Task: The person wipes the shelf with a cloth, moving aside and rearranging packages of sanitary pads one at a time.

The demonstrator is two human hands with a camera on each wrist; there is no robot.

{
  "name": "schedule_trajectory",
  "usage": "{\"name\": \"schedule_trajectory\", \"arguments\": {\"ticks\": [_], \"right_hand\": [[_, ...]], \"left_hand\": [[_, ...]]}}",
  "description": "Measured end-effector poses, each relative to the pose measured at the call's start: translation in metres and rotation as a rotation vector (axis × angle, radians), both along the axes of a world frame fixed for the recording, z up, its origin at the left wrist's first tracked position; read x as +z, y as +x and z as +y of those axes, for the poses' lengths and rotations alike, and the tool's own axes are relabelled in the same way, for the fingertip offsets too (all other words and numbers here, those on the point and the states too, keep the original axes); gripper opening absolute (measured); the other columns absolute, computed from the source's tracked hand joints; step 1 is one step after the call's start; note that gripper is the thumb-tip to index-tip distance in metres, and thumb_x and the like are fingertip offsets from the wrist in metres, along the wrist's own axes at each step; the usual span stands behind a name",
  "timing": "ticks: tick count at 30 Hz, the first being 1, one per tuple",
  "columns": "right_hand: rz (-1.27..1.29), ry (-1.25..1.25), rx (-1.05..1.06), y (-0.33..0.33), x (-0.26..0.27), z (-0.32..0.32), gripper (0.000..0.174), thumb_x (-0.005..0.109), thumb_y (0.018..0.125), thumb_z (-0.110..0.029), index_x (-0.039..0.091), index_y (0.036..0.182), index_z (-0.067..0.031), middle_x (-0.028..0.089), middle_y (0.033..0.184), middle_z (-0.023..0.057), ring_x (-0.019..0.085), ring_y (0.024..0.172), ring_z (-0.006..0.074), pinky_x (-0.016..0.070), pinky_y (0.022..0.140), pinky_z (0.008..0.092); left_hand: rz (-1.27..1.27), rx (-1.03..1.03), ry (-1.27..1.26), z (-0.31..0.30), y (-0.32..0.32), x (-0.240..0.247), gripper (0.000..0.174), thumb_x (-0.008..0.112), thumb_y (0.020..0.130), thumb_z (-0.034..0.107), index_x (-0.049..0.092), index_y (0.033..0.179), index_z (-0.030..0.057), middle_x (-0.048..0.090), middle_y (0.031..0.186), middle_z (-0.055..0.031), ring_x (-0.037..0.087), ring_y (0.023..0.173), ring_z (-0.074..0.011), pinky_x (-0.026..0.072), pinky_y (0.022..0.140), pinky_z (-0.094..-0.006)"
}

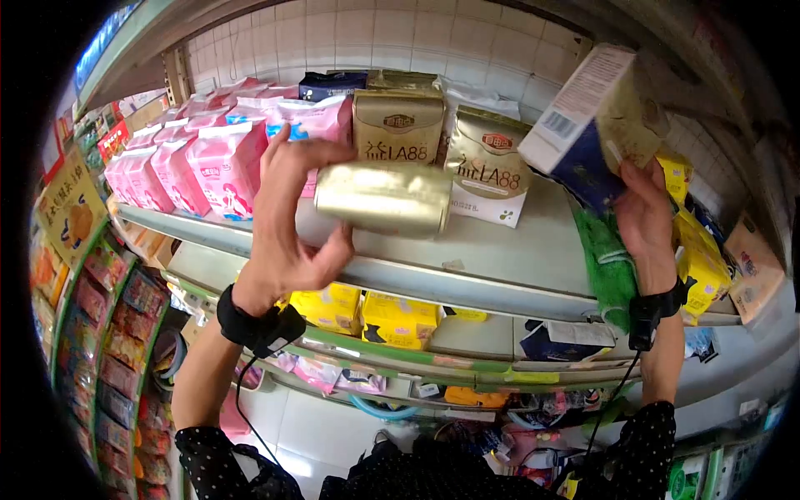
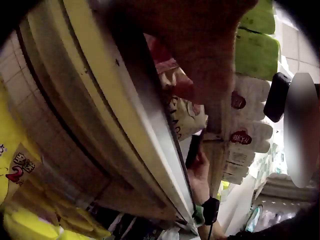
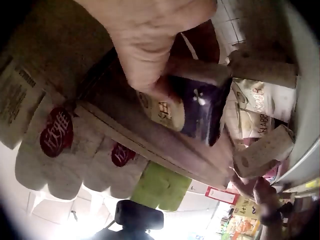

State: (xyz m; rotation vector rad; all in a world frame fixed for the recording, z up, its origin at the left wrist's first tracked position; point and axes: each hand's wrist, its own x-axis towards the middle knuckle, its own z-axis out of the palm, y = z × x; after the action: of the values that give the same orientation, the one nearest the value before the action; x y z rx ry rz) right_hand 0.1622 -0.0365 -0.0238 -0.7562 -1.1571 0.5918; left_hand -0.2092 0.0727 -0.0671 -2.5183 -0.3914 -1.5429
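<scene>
Pale tiles cover the wall [image 1: 300, 42] behind a tiered shelving unit [image 1: 500, 258], whose lower shelves have green front edges. To the left, a green-edged display rack [image 1: 65, 287] stands beside it. Light glares off the glossy, pale tiled floor [image 1: 312, 417] below.

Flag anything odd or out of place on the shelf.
Green cloth, near the right hand: it hangs crumpled over the shelf's front edge, odd among packaged goods. No spill stands out.
</scene>
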Motion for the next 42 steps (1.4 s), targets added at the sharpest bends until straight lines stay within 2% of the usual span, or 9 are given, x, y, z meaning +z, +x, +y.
{"name": "schedule_trajectory", "arguments": {"ticks": [2, 7, 12, 16, 19, 24, 29, 33, 42], "right_hand": [[0.054, 0.008, 0.036, -0.002, -0.003, 0.000, 0.049, 0.068, 0.080, -0.002, 0.048, 0.125, -0.0010, 0.059, 0.118, 0.0082, 0.055, 0.108, 0.0189, 0.0415, 0.096, 0.0298], [0.008, 0.003, 0.015, -0.007, 0.000, 0.004, 0.046, 0.069, 0.078, -0.005, 0.051, 0.120, -0.0025, 0.060, 0.116, 0.0065, 0.055, 0.109, 0.0177, 0.0419, 0.095, 0.0303], [-0.032, -0.033, -0.202, -0.003, 0.006, 0.007, 0.046, 0.072, 0.077, -0.010, 0.053, 0.119, -0.0027, 0.061, 0.114, 0.0063, 0.056, 0.108, 0.0173, 0.0416, 0.095, 0.0305], [-0.110, -0.067, -0.366, -0.003, 0.001, 0.013, 0.047, 0.072, 0.077, -0.012, 0.054, 0.120, -0.0035, 0.062, 0.114, 0.0067, 0.056, 0.107, 0.0173, 0.0423, 0.093, 0.0309], [-0.240, -0.151, -0.333, 0.008, -0.006, 0.021, 0.049, 0.072, 0.077, -0.012, 0.053, 0.121, -0.0050, 0.061, 0.116, 0.0063, 0.056, 0.107, 0.0179, 0.0424, 0.092, 0.0319], [-0.124, -0.290, -0.281, 0.006, -0.010, 0.023, 0.049, 0.072, 0.078, -0.013, 0.053, 0.123, -0.0063, 0.061, 0.117, 0.0054, 0.056, 0.105, 0.0177, 0.0423, 0.090, 0.0324], [-0.090, -0.314, -0.277, -0.005, -0.010, 0.018, 0.048, 0.072, 0.079, -0.015, 0.053, 0.122, -0.0083, 0.061, 0.117, 0.0039, 0.057, 0.102, 0.0168, 0.0426, 0.087, 0.0329], [-0.106, -0.290, -0.254, 0.011, -0.016, 0.027, 0.049, 0.073, 0.079, -0.016, 0.052, 0.123, -0.0090, 0.060, 0.118, 0.0034, 0.056, 0.103, 0.0166, 0.0424, 0.088, 0.0340], [-0.116, -0.274, -0.243, 0.006, -0.014, 0.025, 0.046, 0.071, 0.079, -0.016, 0.054, 0.121, -0.0075, 0.062, 0.111, 0.0034, 0.056, 0.099, 0.0158, 0.0423, 0.085, 0.0321]], "left_hand": [[-0.038, -0.075, 0.035, -0.004, 0.000, -0.002, 0.045, 0.057, 0.055, 0.012, 0.054, 0.099, 0.0022, 0.058, 0.091, -0.0127, 0.059, 0.091, -0.0301, 0.0262, 0.107, -0.0555], [-0.134, -0.162, -0.112, -0.005, 0.002, -0.010, 0.045, 0.056, 0.054, 0.009, 0.052, 0.099, 0.0021, 0.059, 0.086, -0.0120, 0.060, 0.083, -0.0289, 0.0306, 0.106, -0.0553], [-0.123, -0.187, -0.131, -0.007, -0.003, -0.013, 0.043, 0.058, 0.056, 0.009, 0.052, 0.098, 0.0025, 0.058, 0.084, -0.0121, 0.060, 0.082, -0.0276, 0.0327, 0.105, -0.0558], [-0.187, -0.330, 0.054, 0.004, 0.000, -0.019, 0.037, 0.063, 0.061, 0.010, 0.050, 0.095, 0.0048, 0.058, 0.083, -0.0106, 0.059, 0.079, -0.0254, 0.0334, 0.105, -0.0565], [-0.225, -0.356, 0.011, 0.002, 0.000, -0.019, 0.036, 0.067, 0.064, 0.011, 0.047, 0.093, 0.0066, 0.056, 0.081, -0.0104, 0.056, 0.077, -0.0235, 0.0328, 0.105, -0.0572], [-0.268, -0.369, -0.028, 0.000, -0.002, -0.024, 0.038, 0.067, 0.065, 0.010, 0.044, 0.095, 0.0065, 0.054, 0.081, -0.0100, 0.054, 0.076, -0.0212, 0.0347, 0.104, -0.0570], [-0.412, -0.362, -0.393, -0.007, -0.008, -0.024, 0.037, 0.056, 0.063, 0.007, 0.039, 0.095, 0.0031, 0.050, 0.091, -0.0150, 0.051, 0.085, -0.0219, 0.0384, 0.103, -0.0515], [-0.249, -0.328, -0.338, -0.005, -0.008, -0.024, 0.038, 0.054, 0.062, 0.005, 0.040, 0.097, 0.0013, 0.050, 0.095, -0.0157, 0.050, 0.085, -0.0213, 0.0419, 0.082, -0.0306], [-0.369, -0.263, -0.636, -0.016, -0.008, 0.004, 0.042, 0.047, 0.068, 0.000, 0.043, 0.109, 0.0005, 0.053, 0.104, -0.0094, 0.054, 0.097, -0.0155, 0.0430, 0.088, -0.0280]]}}
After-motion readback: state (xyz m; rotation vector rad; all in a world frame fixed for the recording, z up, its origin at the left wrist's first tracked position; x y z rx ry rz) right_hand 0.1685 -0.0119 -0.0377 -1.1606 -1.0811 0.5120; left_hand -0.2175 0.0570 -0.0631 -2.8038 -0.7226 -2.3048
